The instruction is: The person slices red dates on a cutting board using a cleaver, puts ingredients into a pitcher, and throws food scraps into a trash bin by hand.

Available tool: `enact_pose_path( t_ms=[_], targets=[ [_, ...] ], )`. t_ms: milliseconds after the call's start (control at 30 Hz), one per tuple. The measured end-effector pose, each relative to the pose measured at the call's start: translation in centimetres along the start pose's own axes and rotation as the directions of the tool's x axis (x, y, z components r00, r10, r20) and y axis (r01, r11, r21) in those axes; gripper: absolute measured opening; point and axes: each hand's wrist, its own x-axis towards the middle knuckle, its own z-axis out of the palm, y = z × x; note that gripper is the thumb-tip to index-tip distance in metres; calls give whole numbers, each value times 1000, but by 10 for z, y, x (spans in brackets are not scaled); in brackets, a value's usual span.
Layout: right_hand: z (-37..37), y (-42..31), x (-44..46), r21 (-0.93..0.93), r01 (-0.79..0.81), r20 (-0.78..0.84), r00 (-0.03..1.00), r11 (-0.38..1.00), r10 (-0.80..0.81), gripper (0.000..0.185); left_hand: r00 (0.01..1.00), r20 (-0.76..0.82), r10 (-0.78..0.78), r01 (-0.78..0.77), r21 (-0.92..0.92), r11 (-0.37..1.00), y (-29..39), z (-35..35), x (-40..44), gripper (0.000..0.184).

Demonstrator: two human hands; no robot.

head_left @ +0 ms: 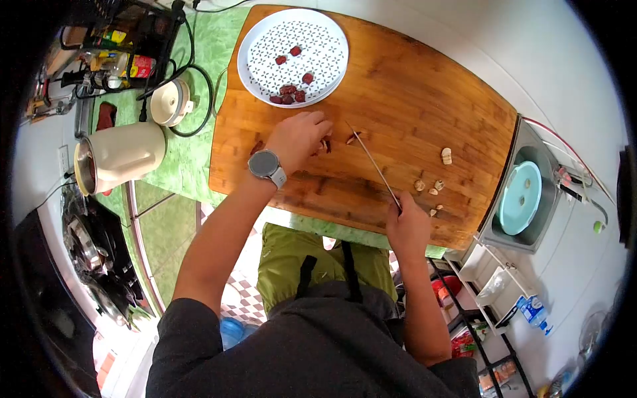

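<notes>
My right hand is wrapped round the handle of a knife, whose thin blade points up and left over the wooden cutting board. A small dark red piece lies beside the blade tip. My left hand, with a watch on the wrist, is curled low over the board. Dark red date pieces show at its fingertips, partly hidden. Another red date piece lies by the watch. Above this hand, a white patterned plate holds several whole red dates.
Pale ginger-like slices and small garlic-like pieces lie right of the knife. A sink with a turquoise basin adjoins the board's right edge. A cream kettle-like appliance lies on the green counter at left, near cables.
</notes>
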Motion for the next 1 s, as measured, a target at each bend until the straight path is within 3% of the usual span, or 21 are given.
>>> enact_pose_path(
  t_ms=[67,167,233,367,433,567,600,633,700,767,867,900,1000],
  targets=[
    [-3,8,-1,18,-20,-7,1000,1000,20,29,997,62,49,-52,52,997,1,-5,5,23],
    [-9,20,-5,-32,51,-97,994,998,-54,32,1000,9,16,-16,-35,999,11,-6,10,21],
    [-18,26,-7,-147,149,-211,961,978,-179,36,989,-33,-144,133,-225,965,23,-1,14,21],
    [-33,40,-7,-267,173,-320,912,948,-256,38,987,-5,-158,156,-108,982,44,9,24,21],
    [-41,46,-9,-284,205,-315,903,937,-293,55,993,-15,-116,115,-67,991,42,21,24,21],
    [-54,52,-12,-251,183,-299,919,951,-256,56,996,3,-93,93,22,995,48,22,22,19],
    [-56,54,-10,-236,207,-363,887,949,-284,53,996,3,-91,91,27,995,50,22,22,19],
    [-57,55,-9,-224,234,-425,851,946,-310,49,994,-6,-111,111,7,994,51,22,22,18],
    [-60,62,-14,-217,195,-391,880,957,-268,51,990,-14,-137,137,-10,991,45,26,19,18],
    [-60,70,-19,-163,155,-376,903,974,-206,53,980,-89,-177,160,-173,972,30,31,13,17],
    [-60,81,-26,-152,134,-383,905,979,-184,53,939,-125,-319,288,-218,933,32,16,2,18],
    [-61,85,-27,-173,138,-377,906,975,-195,55,946,-176,-272,236,-199,951,30,11,-1,17],
    [-63,89,-33,-135,88,-331,935,987,-128,57,933,-172,-317,289,-171,942,29,0,-8,16]
  ],
)
